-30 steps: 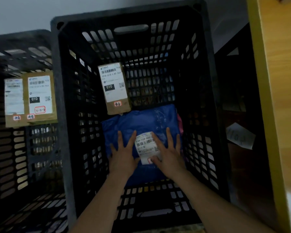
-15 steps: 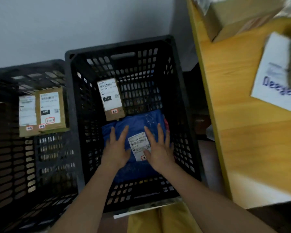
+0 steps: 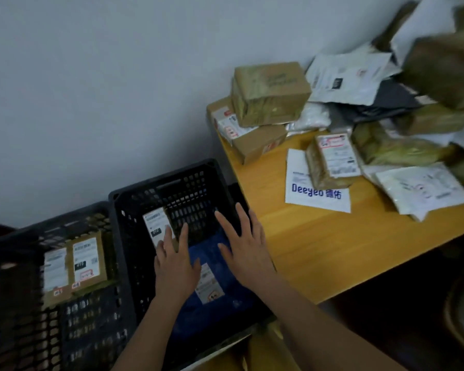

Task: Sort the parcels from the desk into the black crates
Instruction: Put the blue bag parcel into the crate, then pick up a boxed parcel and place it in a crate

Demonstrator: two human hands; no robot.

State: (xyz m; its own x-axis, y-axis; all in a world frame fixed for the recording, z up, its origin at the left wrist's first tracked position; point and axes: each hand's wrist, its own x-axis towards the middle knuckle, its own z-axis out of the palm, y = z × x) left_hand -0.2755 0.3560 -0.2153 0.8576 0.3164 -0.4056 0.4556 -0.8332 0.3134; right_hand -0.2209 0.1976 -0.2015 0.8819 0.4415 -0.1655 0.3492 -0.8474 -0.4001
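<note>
Two black crates stand on the floor by the wall. In the right crate [image 3: 169, 184] lies a blue parcel [image 3: 225, 298] with a white label, and a brown labelled parcel [image 3: 156, 226] leans on its left wall. My left hand [image 3: 176, 266] and my right hand [image 3: 245, 250] hover above this crate with straight fingers, holding nothing. The left crate [image 3: 16, 263] holds two brown labelled parcels [image 3: 74, 266]. On the wooden desk [image 3: 319, 245] at the right lies a pile of parcels: brown boxes [image 3: 268, 95], a white "Deeyeo" bag [image 3: 316, 194] and a taped packet [image 3: 332, 159].
A pale wall runs behind the crates and desk. More white and grey mail bags [image 3: 421, 188] crowd the desk's far right. The desk's near edge sits right beside the right crate. Dark floor shows below the desk.
Both hands have lifted off the blue parcel and risen out of the crate. The view has swung up and right, so the desk's pile of parcels is now in sight.
</note>
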